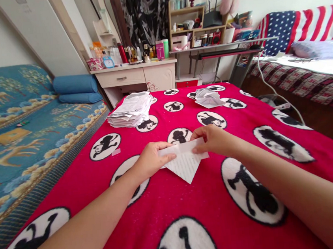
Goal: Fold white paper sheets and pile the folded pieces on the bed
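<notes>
A partly folded sheet of printed paper (185,166) is held just above the red cloth, its lower part coming to a point toward me. My left hand (155,157) grips its left end, thumb on top and fingers behind. At the right end my right hand (208,140) pinches it the same way, with the fingertips partly hidden behind the paper. Farther back on the left lies a thick stack of paper sheets (132,109). Some folded paper pieces (209,97) rest at the back right.
A red cloth with monkey ovals (169,203) covers the table. A small pale paper scrap (116,152) lies left of my hands. On the left stands a blue patterned sofa (36,130); behind are a white dresser (126,77) with bottles and a shelf desk (218,47). A bed (313,77) is at right.
</notes>
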`<state>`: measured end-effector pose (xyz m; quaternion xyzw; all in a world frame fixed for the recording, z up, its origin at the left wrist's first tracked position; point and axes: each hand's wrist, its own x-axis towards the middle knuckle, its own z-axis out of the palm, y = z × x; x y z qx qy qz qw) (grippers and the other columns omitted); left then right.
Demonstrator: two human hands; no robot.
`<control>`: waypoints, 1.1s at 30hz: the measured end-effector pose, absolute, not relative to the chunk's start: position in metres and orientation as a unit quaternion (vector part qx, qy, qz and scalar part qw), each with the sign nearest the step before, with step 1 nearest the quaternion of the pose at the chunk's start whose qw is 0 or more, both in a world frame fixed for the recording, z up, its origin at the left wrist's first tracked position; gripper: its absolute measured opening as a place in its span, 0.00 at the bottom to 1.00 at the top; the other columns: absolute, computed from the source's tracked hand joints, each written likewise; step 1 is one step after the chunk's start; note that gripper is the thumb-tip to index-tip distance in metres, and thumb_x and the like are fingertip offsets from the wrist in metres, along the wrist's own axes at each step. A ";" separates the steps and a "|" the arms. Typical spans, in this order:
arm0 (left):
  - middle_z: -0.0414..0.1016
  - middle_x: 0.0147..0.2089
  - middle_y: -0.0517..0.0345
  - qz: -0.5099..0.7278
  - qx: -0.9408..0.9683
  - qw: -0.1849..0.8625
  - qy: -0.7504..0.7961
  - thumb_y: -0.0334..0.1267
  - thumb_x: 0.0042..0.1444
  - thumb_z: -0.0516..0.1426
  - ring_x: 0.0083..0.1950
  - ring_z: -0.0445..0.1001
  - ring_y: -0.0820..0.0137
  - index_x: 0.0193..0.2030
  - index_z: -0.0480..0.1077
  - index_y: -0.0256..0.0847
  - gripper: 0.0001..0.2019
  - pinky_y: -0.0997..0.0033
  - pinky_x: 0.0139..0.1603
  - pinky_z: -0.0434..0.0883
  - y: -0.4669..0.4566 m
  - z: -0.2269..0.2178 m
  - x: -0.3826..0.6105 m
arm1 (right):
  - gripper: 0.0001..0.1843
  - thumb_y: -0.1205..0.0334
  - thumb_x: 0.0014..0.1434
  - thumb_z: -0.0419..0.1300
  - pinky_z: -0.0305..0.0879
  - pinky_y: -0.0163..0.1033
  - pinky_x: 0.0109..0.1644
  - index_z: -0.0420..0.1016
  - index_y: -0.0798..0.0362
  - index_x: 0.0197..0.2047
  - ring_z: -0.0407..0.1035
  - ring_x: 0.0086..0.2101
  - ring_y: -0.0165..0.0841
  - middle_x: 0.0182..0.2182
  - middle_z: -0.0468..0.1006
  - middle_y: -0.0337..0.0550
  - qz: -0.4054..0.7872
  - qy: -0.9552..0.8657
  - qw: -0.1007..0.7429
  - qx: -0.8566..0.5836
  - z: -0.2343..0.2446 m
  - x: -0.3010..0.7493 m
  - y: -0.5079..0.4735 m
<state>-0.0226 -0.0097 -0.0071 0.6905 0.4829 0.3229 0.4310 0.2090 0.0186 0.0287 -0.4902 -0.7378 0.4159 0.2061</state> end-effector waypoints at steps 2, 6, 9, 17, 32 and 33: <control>0.80 0.36 0.55 0.310 0.726 0.353 0.502 0.37 0.47 0.63 0.34 0.74 0.68 0.41 0.78 0.35 0.14 0.73 0.34 0.66 -0.010 -0.006 -0.023 | 0.06 0.68 0.41 0.64 0.63 0.33 0.29 0.73 0.56 0.28 0.69 0.25 0.30 0.23 0.76 0.37 0.412 -0.746 0.202 -0.483 0.023 0.208 0.019; 0.79 0.35 0.56 0.302 0.791 0.242 0.474 0.33 0.48 0.63 0.37 0.74 0.69 0.35 0.79 0.37 0.06 0.72 0.40 0.66 -0.008 -0.003 -0.025 | 0.05 0.73 0.41 0.61 0.62 0.32 0.30 0.75 0.56 0.25 0.68 0.26 0.29 0.23 0.76 0.37 0.334 -0.782 0.200 -0.487 0.020 0.205 0.017; 0.77 0.33 0.56 0.302 0.818 0.238 0.427 0.29 0.49 0.61 0.36 0.73 0.71 0.31 0.78 0.37 0.04 0.73 0.40 0.67 -0.006 -0.003 -0.028 | 0.08 0.76 0.40 0.59 0.59 0.31 0.28 0.76 0.56 0.25 0.68 0.25 0.28 0.23 0.76 0.38 0.268 -0.814 0.183 -0.482 0.020 0.206 0.016; 0.73 0.34 0.54 0.244 0.844 0.312 0.362 0.25 0.47 0.57 0.30 0.69 0.76 0.33 0.77 0.35 0.08 0.79 0.27 0.62 -0.006 0.005 -0.036 | 0.16 0.79 0.41 0.54 0.59 0.31 0.30 0.80 0.55 0.27 0.70 0.28 0.29 0.27 0.80 0.41 0.220 -0.863 0.092 -0.445 0.030 0.206 0.009; 0.70 0.35 0.60 0.229 0.841 0.236 0.430 0.47 0.43 0.67 0.31 0.64 0.75 0.41 0.75 0.41 0.19 0.75 0.31 0.61 -0.004 -0.006 -0.028 | 0.17 0.56 0.42 0.70 0.52 0.33 0.29 0.76 0.50 0.36 0.68 0.30 0.31 0.32 0.78 0.39 0.157 -0.851 0.052 -0.498 0.026 0.202 0.007; 0.70 0.35 0.59 0.225 0.839 0.237 0.435 0.48 0.43 0.67 0.31 0.64 0.75 0.42 0.75 0.41 0.20 0.75 0.32 0.61 -0.004 -0.004 -0.028 | 0.17 0.56 0.42 0.70 0.52 0.34 0.28 0.76 0.50 0.36 0.68 0.29 0.31 0.32 0.78 0.39 0.161 -0.850 0.044 -0.499 0.027 0.202 0.007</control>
